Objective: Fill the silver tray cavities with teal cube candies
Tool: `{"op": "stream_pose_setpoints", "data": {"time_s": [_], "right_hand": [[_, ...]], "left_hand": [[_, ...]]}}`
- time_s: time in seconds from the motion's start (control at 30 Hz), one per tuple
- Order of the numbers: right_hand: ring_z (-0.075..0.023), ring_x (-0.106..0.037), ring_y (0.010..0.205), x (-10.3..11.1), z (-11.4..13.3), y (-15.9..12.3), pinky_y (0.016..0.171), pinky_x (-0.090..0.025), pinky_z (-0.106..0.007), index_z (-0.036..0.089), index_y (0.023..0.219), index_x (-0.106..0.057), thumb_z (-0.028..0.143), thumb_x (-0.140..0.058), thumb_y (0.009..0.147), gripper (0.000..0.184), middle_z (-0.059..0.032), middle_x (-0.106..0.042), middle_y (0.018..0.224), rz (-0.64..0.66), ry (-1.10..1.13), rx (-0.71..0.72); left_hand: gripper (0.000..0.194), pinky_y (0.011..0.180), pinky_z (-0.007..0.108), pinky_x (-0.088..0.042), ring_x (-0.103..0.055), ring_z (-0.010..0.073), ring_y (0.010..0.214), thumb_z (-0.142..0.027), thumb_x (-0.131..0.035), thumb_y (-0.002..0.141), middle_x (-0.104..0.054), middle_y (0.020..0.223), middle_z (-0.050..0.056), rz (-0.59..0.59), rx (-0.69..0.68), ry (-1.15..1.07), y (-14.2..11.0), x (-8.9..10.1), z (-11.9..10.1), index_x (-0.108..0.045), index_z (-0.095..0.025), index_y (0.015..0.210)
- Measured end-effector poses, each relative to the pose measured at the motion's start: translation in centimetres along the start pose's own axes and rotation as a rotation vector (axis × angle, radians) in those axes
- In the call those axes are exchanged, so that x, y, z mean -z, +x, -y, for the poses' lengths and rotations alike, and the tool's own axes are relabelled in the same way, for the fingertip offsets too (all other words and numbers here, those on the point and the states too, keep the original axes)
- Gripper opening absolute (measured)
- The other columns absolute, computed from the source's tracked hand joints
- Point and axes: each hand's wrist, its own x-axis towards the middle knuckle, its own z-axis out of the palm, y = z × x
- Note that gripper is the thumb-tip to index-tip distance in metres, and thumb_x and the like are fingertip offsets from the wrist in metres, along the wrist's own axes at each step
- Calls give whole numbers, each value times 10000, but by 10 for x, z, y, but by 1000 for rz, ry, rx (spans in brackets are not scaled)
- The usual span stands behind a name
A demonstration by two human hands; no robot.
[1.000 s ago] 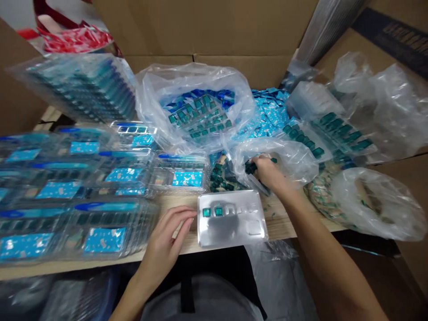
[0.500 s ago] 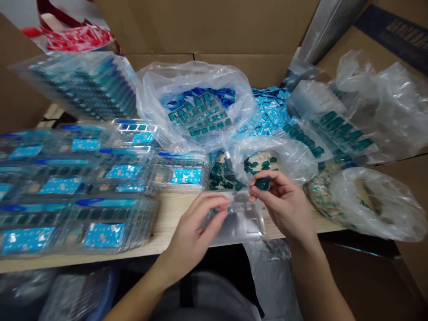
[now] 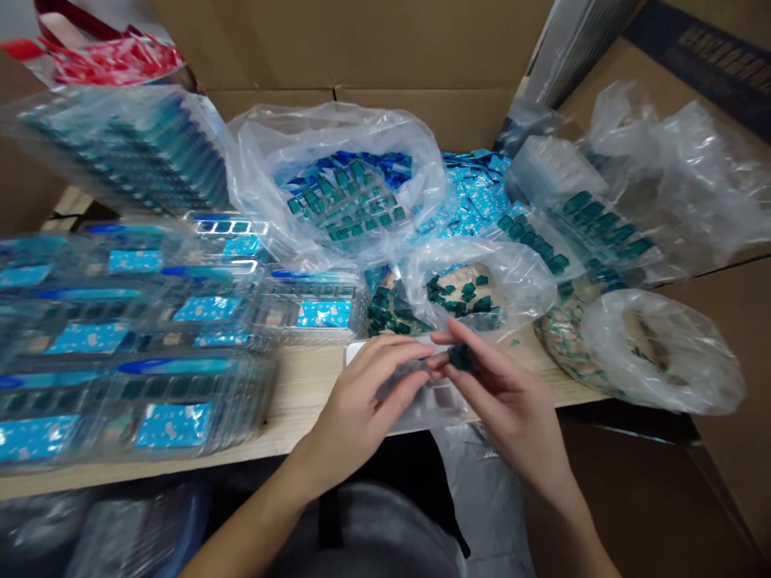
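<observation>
Small dark teal plastic pieces (image 3: 461,357) are held between the thumb and fingers of my right hand (image 3: 511,401). My left hand (image 3: 361,397) meets it from the left, thumb and forefinger curled close together at the right fingertips. Blur hides what is between those left fingers. Below both hands a clear plastic tray (image 3: 437,405) with moulded hollows lies on the wooden table (image 3: 301,385), partly covered by the hands. Just beyond them, an open clear bag (image 3: 524,277) contains loose teal pieces (image 3: 467,293).
Stacked clear packs (image 3: 174,425) with blue printed sachets fill the left side. A large plastic bag (image 3: 253,160) holding blue packets and teal strips stands behind. Another open bag (image 3: 692,353) sits at the right. Cardboard (image 3: 361,48) walls the back.
My hands have come together, the right moving left with the teal pieces until its fingertips meet the left's. The whole view has shifted slightly.
</observation>
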Motion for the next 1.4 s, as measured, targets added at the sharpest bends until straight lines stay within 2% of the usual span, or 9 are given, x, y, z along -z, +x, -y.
{"op": "stream_pose_setpoints", "data": {"time_s": [0.1, 0.23, 0.37, 0.47, 0.67, 0.83, 1.0, 1.23, 1.4], "right_hand": [[-135, -658, 1157, -9, 12, -13, 958, -563, -270, 432, 1387, -491, 31, -571, 893, 642, 36, -690, 1275, 32, -103, 99], [-112, -702, 1077, -15, 20, -20, 843, -599, -193, 445, 1292, -516, 9, -610, 870, 614, 55, -730, 1197, 15, -25, 95], [-96, -748, 935, -19, 24, -20, 834, -607, -189, 405, 1099, -611, -10, -655, 836, 493, 93, -770, 1060, 14, 158, 90], [-105, -761, 852, -18, 26, -21, 774, -616, -165, 356, 1035, -680, 17, -725, 790, 420, 68, -780, 988, 8, 141, 61], [-125, -770, 759, -14, 32, -19, 712, -639, -196, 363, 1026, -724, 191, -724, 851, 246, 59, -793, 881, 81, 275, -46], [-176, -778, 731, -16, 34, -17, 677, -662, -269, 328, 1031, -735, 284, -697, 879, 163, 16, -803, 845, 102, 340, -82], [-180, -777, 712, -18, 33, -18, 668, -661, -256, 360, 1046, -739, 250, -799, 777, 297, 26, -805, 882, 54, 242, -44], [-136, -743, 662, -22, 30, -18, 647, -634, -223, 389, 1088, -728, 288, -685, 885, 231, 41, -781, 780, 39, 127, -18], [-100, -718, 751, -26, 29, -22, 703, -604, -170, 437, 1109, -705, 166, -742, 823, 396, 66, -755, 908, -129, -40, 57]], "left_hand": [[231, 905, 260, -532, -624, 143, 1043, -147, -569, 945, -646, 1074, 42, -45, -68, -22, 0, 1, -12, -594, -227, 1160], [227, 896, 261, -533, -605, 141, 1037, -110, -579, 931, -602, 1080, 38, -38, -152, 85, -5, 8, -18, -607, -234, 1120], [180, 875, 291, -544, -624, 158, 996, -151, -580, 940, -636, 1042, 34, -54, -48, -55, -9, 13, -19, -607, -242, 1093], [204, 893, 267, -531, -624, 153, 1015, -164, -572, 949, -655, 1049, 33, -39, 26, -148, -9, 16, -22, -611, -240, 1134], [258, 894, 208, -513, -623, 123, 1014, -136, -573, 947, -666, 1073, 18, 92, 27, -115, -5, 23, -25, -620, -248, 1174], [165, 830, 240, -537, -640, 138, 941, -155, -590, 940, -671, 995, 20, 59, 56, -187, -7, 24, -22, -631, -244, 1072], [48, 786, 275, -546, -643, 157, 889, -230, -580, 955, -675, 920, 24, 19, 57, -196, -7, 23, -24, -622, -241, 975], [84, 806, 265, -543, -643, 145, 898, -202, -584, 949, -674, 943, 16, 21, 13, -122, -5, 24, -28, -620, -243, 1013], [83, 809, 183, -531, -622, 103, 887, -172, -575, 949, -639, 917, -10, -7, 130, -229, -5, 23, -28, -616, -240, 971]]}}
